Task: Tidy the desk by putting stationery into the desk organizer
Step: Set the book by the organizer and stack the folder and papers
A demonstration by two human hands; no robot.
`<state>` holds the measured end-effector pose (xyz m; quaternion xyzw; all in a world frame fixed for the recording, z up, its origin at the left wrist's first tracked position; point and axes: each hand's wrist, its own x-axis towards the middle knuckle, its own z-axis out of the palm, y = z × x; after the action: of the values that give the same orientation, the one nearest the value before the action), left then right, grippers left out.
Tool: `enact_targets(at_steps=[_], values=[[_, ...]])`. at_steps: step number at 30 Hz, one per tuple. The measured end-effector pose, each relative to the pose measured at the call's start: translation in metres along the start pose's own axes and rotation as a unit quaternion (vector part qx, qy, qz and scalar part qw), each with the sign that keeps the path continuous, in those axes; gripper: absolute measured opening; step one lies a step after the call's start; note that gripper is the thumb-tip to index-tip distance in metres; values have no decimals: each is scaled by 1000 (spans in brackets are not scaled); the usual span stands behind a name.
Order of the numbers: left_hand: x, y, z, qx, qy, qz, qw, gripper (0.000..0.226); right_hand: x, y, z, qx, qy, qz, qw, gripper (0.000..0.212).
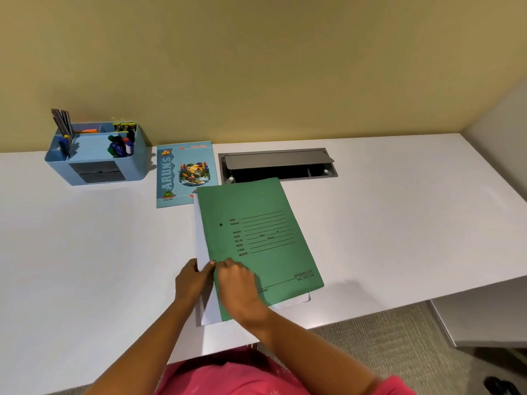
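Observation:
A green spring file (262,232) lies near the front edge of the white desk (85,252), with white paper (201,246) sticking out along its left side and bottom. My left hand (191,280) grips the left edge of the paper and file, thumb on top. My right hand (238,283) rests on the green cover beside it, fingers curled at the cover's left edge. The light blue desk organizer (97,155) stands at the back left, holding pens, markers and pencils.
A blue notebook (185,173) lies flat between the organizer and the file, its lower right corner under the file. A grey cable hatch (278,163) is set into the desk behind the file. The desk's front edge drops to carpet (385,352) on the right.

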<state>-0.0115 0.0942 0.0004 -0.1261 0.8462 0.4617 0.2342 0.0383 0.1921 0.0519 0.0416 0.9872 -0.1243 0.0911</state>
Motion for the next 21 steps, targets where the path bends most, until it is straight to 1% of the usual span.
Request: enact_targets(at_steps=[3,5,6,8,10,12,15,21], values=[[0,2,1,11,-3,8,1000,31,3,38,-5,66,68,39,995,42],[1,0,0,13,-3,10,1000,31,4,71,-3,95,88,86,988,52],[1,0,0,12,-2,7,1000,31,4,89,-4,117,91,129,980,52],[0,0,1,12,2,3,1000,32,4,124,-5,165,108,238,951,48],[-2,3,2,11,3,1,1000,32,4,153,-4,151,100,308,934,47],[-4,5,2,10,-1,1,1000,32,2,171,-1,130,69,323,935,45],[-5,5,2,2,-3,-3,1000,33,-1,172,4,108,37,291,950,47],[0,1,1,-35,-12,-20,999,34,-6,140,17,78,38,289,953,50]])
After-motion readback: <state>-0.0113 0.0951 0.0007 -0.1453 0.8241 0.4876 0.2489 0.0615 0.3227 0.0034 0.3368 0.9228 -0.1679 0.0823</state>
